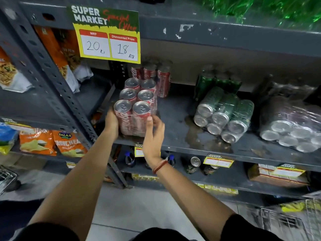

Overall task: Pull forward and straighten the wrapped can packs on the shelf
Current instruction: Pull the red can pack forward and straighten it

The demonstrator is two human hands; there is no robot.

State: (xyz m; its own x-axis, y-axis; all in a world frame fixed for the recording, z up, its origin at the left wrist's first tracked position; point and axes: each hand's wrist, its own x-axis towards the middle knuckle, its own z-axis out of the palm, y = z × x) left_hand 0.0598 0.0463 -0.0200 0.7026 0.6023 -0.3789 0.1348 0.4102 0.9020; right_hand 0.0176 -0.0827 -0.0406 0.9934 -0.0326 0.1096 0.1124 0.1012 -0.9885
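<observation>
A plastic-wrapped pack of red cola cans (137,105) stands upright at the front left of the grey shelf (173,141). My left hand (112,122) presses flat against its left side. My right hand (153,134) is at its front right corner, thumb on the wrap, fingers loosely curled. Behind it stands a second red can pack (156,77). To the right a green can pack (224,115) lies on its side, crooked, can bottoms facing me, with another green pack (217,82) upright behind. At far right a dark can pack (293,126) also lies on its side.
A yellow price sign (107,35) hangs from the shelf above. A dark wet patch (196,136) stains the shelf between the red and green packs. Snack bags (40,141) fill the left bay. Loose cans and bottles stand on the lower shelf (194,164). A wire basket (295,221) sits bottom right.
</observation>
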